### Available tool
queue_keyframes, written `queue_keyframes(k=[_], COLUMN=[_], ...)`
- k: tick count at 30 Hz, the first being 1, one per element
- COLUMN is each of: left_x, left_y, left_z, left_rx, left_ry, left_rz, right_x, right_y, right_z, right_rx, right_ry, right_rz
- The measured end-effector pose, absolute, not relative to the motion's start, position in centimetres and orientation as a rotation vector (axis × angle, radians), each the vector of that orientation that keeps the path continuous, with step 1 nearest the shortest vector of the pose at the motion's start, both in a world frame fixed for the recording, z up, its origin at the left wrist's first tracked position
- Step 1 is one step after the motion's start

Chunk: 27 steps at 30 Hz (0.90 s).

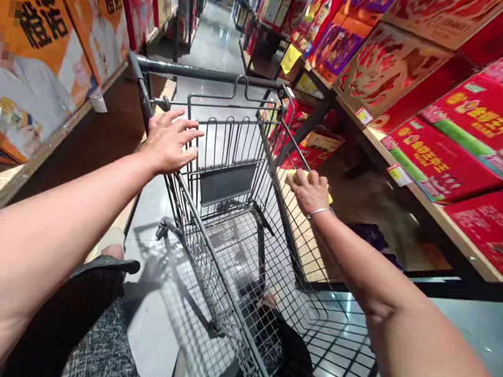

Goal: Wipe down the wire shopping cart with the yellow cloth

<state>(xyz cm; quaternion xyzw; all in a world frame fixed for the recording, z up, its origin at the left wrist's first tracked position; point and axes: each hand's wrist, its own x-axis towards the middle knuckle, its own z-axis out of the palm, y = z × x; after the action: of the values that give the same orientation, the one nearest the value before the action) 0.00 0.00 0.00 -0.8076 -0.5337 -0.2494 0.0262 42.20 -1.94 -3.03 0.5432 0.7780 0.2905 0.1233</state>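
A dark wire shopping cart (226, 183) stands in front of me, its handle bar at the far end and its basket reaching toward my legs. No goods show in the basket. My left hand (169, 141) is at the cart's left upper rim near the handle end, with fingers spread and nothing in them; whether it touches the rim is hard to tell. Over the right side of the cart, my right hand (310, 191) has its fingers bent over a yellow cloth (330, 198), mostly hidden under the palm. A thin bracelet circles the right wrist.
Orange boxes (82, 12) line the left shelf (5, 192). Red gift boxes (483, 125) and a patterned carton (382, 69) are stacked on the right shelf (451, 229). A yellow tag (290, 59) hangs at its edge. The tiled aisle (218, 29) runs on beyond the cart.
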Motion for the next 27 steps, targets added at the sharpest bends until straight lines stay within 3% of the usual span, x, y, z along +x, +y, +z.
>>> queue_keyframes(k=[4,9,15,22,27], left_x=[0.0,0.0,0.1,0.3,1.5], left_y=[-0.1,0.2,0.9,2.8,2.2], left_z=[0.0,-0.3,-0.4,-0.6,-0.6], left_rx=[-2.513,-2.528,-2.568,-2.518,-2.371], left_ry=[-1.661,-1.667,-1.700,-1.711,-1.880], left_rz=[-0.790,-0.862,-0.910,-0.898,-0.947], right_x=[42.6,42.3,39.9,36.9,32.8], right_y=[-3.8,-9.7,-15.4,-17.1,-19.1], right_z=[-6.7,-16.4,-24.9,-25.9,-24.1], right_rx=[1.678,1.714,2.003,2.165,2.300], right_ry=[2.238,2.110,1.869,1.928,1.970], right_rz=[0.629,0.105,-0.125,-0.418,-1.051])
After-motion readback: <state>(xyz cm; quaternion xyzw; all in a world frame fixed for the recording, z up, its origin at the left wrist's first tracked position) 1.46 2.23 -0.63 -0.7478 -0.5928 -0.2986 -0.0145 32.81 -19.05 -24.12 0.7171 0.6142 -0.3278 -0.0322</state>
